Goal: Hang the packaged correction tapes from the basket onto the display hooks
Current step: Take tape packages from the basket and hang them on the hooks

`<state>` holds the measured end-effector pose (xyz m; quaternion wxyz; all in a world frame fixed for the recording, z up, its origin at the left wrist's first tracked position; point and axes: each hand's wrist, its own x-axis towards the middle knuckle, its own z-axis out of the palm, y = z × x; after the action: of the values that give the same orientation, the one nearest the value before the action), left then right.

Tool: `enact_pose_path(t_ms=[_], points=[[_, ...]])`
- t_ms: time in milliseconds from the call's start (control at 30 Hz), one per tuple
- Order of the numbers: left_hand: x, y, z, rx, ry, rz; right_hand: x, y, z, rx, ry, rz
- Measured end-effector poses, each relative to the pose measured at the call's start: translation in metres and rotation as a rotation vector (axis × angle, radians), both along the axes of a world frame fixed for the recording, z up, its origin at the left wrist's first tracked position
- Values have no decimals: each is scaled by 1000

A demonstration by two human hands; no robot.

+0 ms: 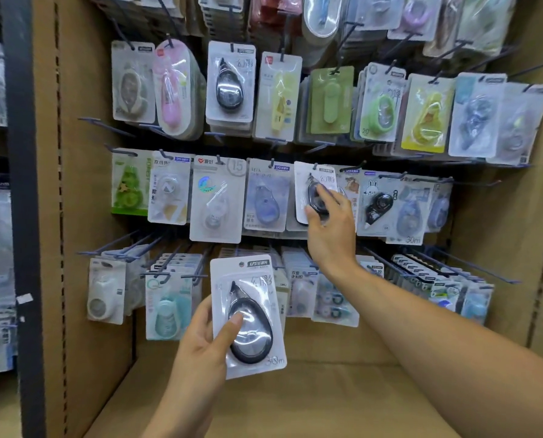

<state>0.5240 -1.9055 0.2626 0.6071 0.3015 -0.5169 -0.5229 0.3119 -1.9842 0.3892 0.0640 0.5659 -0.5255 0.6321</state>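
Head view: my right hand [328,229] pinches one pack [315,191], seemingly threading it onto its hook [315,167]; my left hand [205,339] grips the next pack [248,314] ready.

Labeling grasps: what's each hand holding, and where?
Left hand: black teardrop correction tape pack, left edge. Right hand: matching pack, on its blister.

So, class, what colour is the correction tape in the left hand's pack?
Black correction tape, head view.
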Motion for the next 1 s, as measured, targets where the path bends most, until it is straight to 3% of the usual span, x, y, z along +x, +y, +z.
enact_pose_path(t_ms=[233, 367, 500, 700, 1000], points=[[0, -1, -2, -2, 25, -25, -14, -27, 17, 240, 157, -54], [4, 0, -2, -5, 37, -35, -8, -31, 17, 337, 130, -52], [9, 3, 0, -5, 56, -30, 13, -9, -3, 216, 53, -46], [7, 14, 6, -11, 63, -20, 57, 62, -58, 28, 22, 274], [-9, 32, 12, -7, 124, 14, 76, 142, -126, 219, 19, 389]])
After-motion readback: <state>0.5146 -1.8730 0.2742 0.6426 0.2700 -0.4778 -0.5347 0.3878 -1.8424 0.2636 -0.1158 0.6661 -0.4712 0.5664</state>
